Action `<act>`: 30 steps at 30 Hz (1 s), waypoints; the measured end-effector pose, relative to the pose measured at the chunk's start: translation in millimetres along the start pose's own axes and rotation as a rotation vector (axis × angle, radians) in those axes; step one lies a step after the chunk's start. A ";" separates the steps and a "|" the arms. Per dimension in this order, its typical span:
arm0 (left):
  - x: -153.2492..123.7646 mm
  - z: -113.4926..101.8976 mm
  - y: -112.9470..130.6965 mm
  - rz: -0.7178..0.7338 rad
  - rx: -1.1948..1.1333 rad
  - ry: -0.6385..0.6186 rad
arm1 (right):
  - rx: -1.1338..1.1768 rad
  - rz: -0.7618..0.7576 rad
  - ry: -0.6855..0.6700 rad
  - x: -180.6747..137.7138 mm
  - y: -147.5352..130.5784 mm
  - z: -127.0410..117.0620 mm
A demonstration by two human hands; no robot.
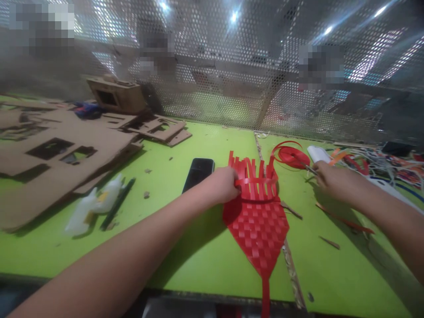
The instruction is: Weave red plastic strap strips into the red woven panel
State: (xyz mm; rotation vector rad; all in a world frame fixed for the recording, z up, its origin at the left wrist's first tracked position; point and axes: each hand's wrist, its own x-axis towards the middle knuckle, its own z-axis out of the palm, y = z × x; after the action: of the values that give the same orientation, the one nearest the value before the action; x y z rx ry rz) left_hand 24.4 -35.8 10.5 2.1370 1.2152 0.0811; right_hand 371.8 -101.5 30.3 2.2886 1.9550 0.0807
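A red woven strip piece lies on the green table, its loose strip ends pointing away from me. My left hand is closed, pinching a horizontal red strip at the left edge of the weave. My right hand is closed on a small metal tool, perhaps scissors, beside a roll of red strip at the far right of the weave.
A black phone lies left of the weave. A glue gun and a dark pen rest near cardboard cut-outs at left. Scraps and cables clutter the right. A perforated metal screen closes the back.
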 end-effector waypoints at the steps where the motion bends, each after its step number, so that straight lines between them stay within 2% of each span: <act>1: -0.3 -0.1 0.8 -0.003 0.008 -0.003 | -0.011 0.081 -0.001 -9.7 -2.0 -10.5; 2: -0.6 -0.4 1.8 -0.015 0.015 -0.008 | 0.047 0.120 -0.004 -20.6 -6.2 -20.6; 3: -1.1 -0.8 2.9 -0.029 0.019 -0.016 | 0.170 0.090 -0.066 -32.1 -12.7 -29.8; 7: -1.8 -1.6 5.2 -0.056 0.031 -0.030 | 0.746 0.032 -0.471 -68.5 -55.4 -46.6; 8: -1.5 -1.4 4.9 -0.055 0.037 -0.024 | 0.863 -0.014 -0.547 -72.2 -66.5 -44.7; 11: -0.3 -0.2 3.0 -0.058 0.054 -0.007 | 1.170 -0.195 -0.659 -71.1 -87.3 -29.6; 13: -0.1 0.4 2.1 -0.052 0.054 -0.003 | 1.368 -0.345 -0.716 -66.1 -89.7 -17.8; 15: -0.6 0.5 2.3 -0.045 0.058 0.000 | 1.475 -0.410 -0.747 -62.4 -88.5 -9.9; 17: -1.4 0.6 3.3 -0.045 0.068 0.005 | 1.447 -0.391 -0.680 -60.8 -90.7 -7.0; 18: -1.8 0.7 3.8 -0.048 0.072 0.007 | 1.386 -0.360 -0.604 -60.3 -94.6 -7.0; 20: -2.3 1.3 4.5 -0.054 0.073 0.008 | 1.190 -0.268 -0.401 -58.7 -107.9 -8.1; 22: -2.7 2.2 4.7 -0.055 0.065 0.006 | 1.050 -0.260 -0.176 -54.9 -125.2 -8.0; 25: -3.3 3.1 4.6 -0.042 0.074 0.015 | 0.980 -0.301 0.015 -45.5 -147.9 -1.4; 27: -3.6 3.3 4.5 -0.033 0.086 0.034 | 0.983 -0.310 0.103 -39.5 -156.6 7.2; 30: -3.3 3.7 4.2 -0.058 0.065 0.030 | 1.039 -0.309 0.112 -35.1 -160.7 22.3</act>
State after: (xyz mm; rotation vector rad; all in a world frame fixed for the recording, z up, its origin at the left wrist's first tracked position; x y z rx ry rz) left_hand 27.0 -41.7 10.9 2.1613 1.3132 0.0491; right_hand 211.6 -113.2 -11.7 2.4038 2.8077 -1.0972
